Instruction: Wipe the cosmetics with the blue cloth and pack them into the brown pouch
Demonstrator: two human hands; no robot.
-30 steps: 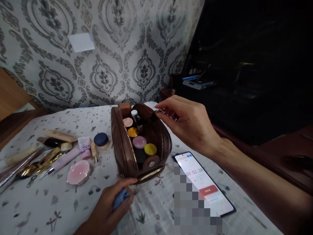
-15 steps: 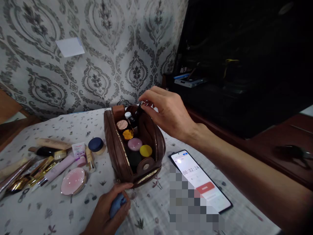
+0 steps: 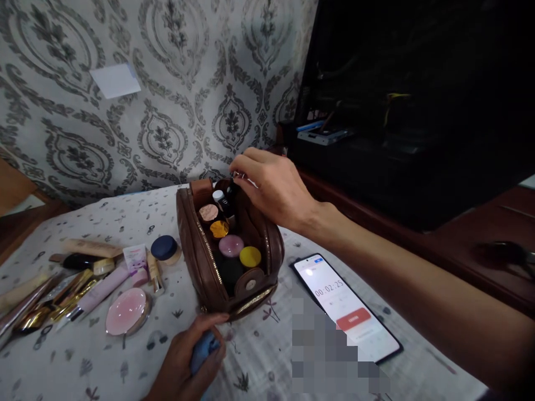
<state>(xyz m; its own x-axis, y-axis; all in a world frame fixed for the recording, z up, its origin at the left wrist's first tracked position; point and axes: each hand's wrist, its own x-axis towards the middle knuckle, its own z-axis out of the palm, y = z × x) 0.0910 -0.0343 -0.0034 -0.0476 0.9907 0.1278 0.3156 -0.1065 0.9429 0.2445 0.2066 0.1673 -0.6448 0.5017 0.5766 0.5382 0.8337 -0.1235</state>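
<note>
A brown leather bag point(image 3: 194, 267) stands unzipped on the patterned cloth. Inside it are a white-capped dark bottle point(image 3: 223, 203), a pinkish round lid point(image 3: 209, 213), an orange lid point(image 3: 219, 228), a pink lid point(image 3: 231, 245) and a yellow lid point(image 3: 250, 257). My right hand point(image 3: 271, 181) is at the bag's far end, its fingers pinched on a small dark item point(image 3: 232, 188) whose shape is mostly hidden. My left hand point(image 3: 192, 353), near the bag's front corner, curls round a crumpled blue cloth point(image 3: 204, 351); its index finger reaches to the bag's lower edge.
Left of the bag lie a dark blue-lidded jar point(image 3: 164, 248), a pink compact point(image 3: 126, 312), a small tube point(image 3: 136, 262) and several cosmetics. A phone point(image 3: 351, 306) showing a timer lies at the right, under my right forearm. A patterned wall stands behind.
My right hand has moved slightly left over the bag's far end, with the small dark item. My left hand has hardly moved. The phone's timer has advanced from 02:24 to 02:25.
</note>
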